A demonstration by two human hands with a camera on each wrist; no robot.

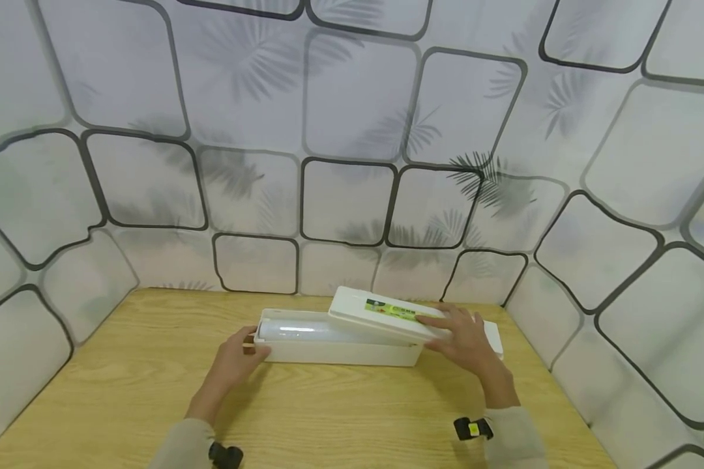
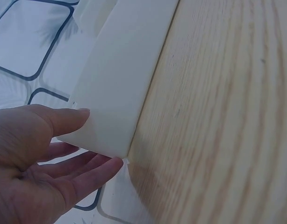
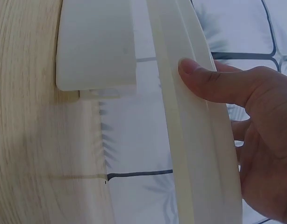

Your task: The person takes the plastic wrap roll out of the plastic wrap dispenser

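Note:
A long white plastic wrap box (image 1: pixel 343 354) sits on the wooden table with a glossy roll of clear film (image 1: pixel 299 330) inside. My left hand (image 1: pixel 240 355) holds the box's left end, thumb on the front wall and fingers round the end, as the left wrist view shows at the box corner (image 2: pixel 106 116). My right hand (image 1: pixel 463 339) grips the white lid (image 1: pixel 352 303), which bears a green label (image 1: pixel 393 309). Tilted down to the right, the lid overlaps the right part of the box. From the right wrist, the thumb presses the lid's side wall (image 3: pixel 199 135), apart from the box end (image 3: pixel 96 46).
The light wooden table (image 1: pixel 328 417) reaches back to a wall (image 1: pixel 352 202) with dark rounded outlines and leaf prints. A similar patterned wall (image 1: pixel 651 326) borders the table's right edge. Small black devices are strapped at both wrists (image 1: pixel 472 428).

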